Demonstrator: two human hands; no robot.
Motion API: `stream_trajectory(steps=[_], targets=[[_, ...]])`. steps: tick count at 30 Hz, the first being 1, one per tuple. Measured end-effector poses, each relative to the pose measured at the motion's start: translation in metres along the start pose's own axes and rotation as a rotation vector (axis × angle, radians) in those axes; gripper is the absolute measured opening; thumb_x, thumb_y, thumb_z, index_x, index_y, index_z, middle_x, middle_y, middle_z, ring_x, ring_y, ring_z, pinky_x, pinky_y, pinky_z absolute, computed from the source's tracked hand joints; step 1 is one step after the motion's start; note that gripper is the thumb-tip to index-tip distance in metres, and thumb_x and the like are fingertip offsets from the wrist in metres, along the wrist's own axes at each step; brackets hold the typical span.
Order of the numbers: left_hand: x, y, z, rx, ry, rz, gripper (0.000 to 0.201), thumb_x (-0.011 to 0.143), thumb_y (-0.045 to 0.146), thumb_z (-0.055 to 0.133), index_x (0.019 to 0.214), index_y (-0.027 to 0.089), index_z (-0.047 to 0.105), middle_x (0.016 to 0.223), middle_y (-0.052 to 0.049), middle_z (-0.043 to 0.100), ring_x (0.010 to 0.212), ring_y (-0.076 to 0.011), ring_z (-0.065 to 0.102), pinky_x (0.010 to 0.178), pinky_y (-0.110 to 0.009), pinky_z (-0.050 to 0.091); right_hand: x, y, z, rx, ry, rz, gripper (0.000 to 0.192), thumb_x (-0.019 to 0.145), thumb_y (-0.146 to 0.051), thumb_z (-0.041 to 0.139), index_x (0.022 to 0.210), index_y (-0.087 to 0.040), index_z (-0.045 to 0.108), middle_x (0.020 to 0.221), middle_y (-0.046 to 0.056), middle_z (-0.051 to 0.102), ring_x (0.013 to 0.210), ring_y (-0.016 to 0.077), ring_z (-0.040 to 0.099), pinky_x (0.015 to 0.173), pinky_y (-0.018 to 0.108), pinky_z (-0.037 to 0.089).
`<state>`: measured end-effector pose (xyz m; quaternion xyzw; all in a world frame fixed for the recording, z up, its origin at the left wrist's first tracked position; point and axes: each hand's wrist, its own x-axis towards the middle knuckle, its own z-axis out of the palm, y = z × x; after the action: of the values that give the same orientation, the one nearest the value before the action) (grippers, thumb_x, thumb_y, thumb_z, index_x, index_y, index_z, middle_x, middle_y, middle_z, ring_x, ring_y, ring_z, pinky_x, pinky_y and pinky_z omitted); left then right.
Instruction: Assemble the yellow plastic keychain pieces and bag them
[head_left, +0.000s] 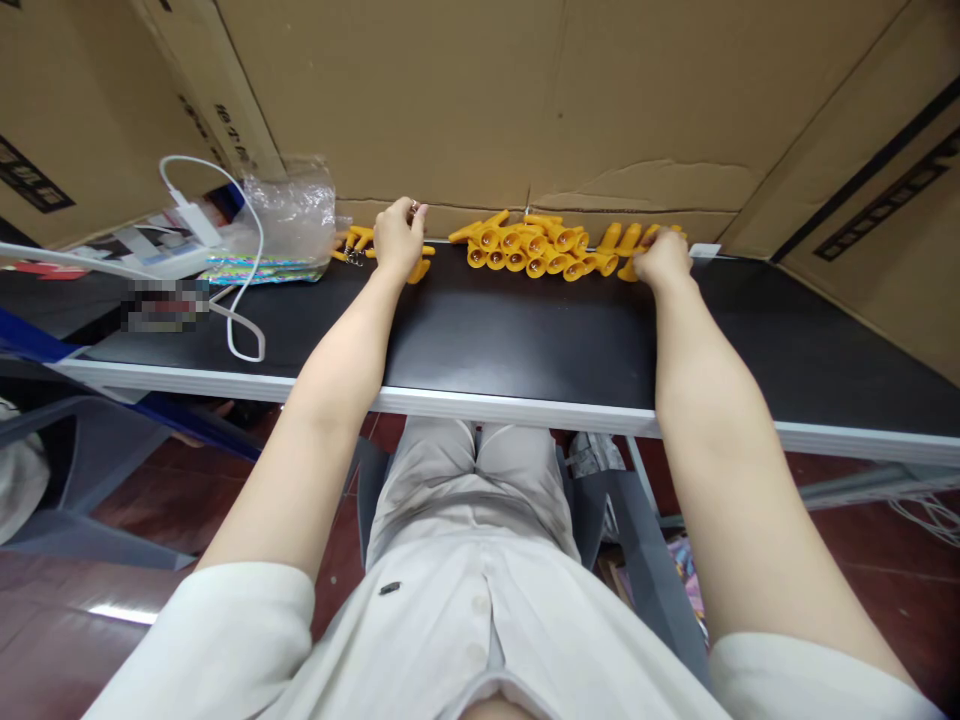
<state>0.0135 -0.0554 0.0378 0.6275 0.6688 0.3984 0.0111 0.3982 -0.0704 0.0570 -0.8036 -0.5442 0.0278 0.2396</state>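
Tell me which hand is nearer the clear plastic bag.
Left. The left hand rests on the table just right of the clear plastic bag; the right hand lies beyond the orange pieces.

Seen from above, a seated person stretches both bare arms forward across a black table (525, 340), the landmark for everything here. The left hand (397, 238) rests near the table's far edge, left of centre, palm down, fingers curled loosely with the knuckles raised. The right hand (663, 260) lies at the same far edge, right of centre, palm down, fingers bent and tucked away from view. Both forearms cross the table's near edge, elbows below it, upper arms in short pale sleeves. The arms run nearly parallel, well apart.
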Motion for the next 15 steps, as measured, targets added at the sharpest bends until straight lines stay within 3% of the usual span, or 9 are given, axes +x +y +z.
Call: stream_trajectory(steps=[4,7,11,15], targets=[[0.002,-0.004,0.009,-0.043,-0.027,0.032,0.036,0.112,0.044,0.055,0.132,0.021,0.075,0.126,-0.015,0.084,0.127,-0.0306,0.079,0.119,-0.043,0.055,0.003,0.003,0.001,0.012,-0.001,-0.006,0.042,0.113,-0.008,0.058,0.154,-0.016,0.066,0.17,0.021,0.06,0.161,0.0325,0.055,0.133,0.05,0.045],[0.002,-0.008,0.015,-0.057,-0.095,0.039,0.033,0.108,0.034,0.061,0.136,0.022,0.075,0.117,-0.012,0.085,0.118,-0.027,0.081,0.116,-0.039,0.057,0.004,0.004,0.003,0.008,0.005,-0.001,0.043,0.113,-0.009,0.059,0.155,-0.014,0.065,0.169,0.021,0.06,0.162,0.0326,0.055,0.133,0.048,0.044],[0.0,-0.009,0.017,0.003,-0.171,0.035,0.036,0.101,0.024,0.064,0.134,0.017,0.077,0.125,-0.016,0.084,0.128,-0.0278,0.077,0.119,-0.037,0.054,0.005,0.003,0.004,0.005,0.003,-0.003,0.044,0.115,-0.01,0.058,0.159,-0.009,0.062,0.17,0.022,0.059,0.162,0.0311,0.054,0.132,0.045,0.043],[-0.001,-0.007,0.014,0.128,-0.249,0.048,0.028,0.099,0.024,0.064,0.12,0.015,0.08,0.129,-0.018,0.082,0.131,-0.031,0.075,0.119,-0.038,0.054,0.005,0.003,0.005,0.016,0.005,0.011,0.045,0.115,-0.012,0.058,0.16,-0.01,0.062,0.171,0.021,0.058,0.162,0.03,0.054,0.131,0.042,0.043]])
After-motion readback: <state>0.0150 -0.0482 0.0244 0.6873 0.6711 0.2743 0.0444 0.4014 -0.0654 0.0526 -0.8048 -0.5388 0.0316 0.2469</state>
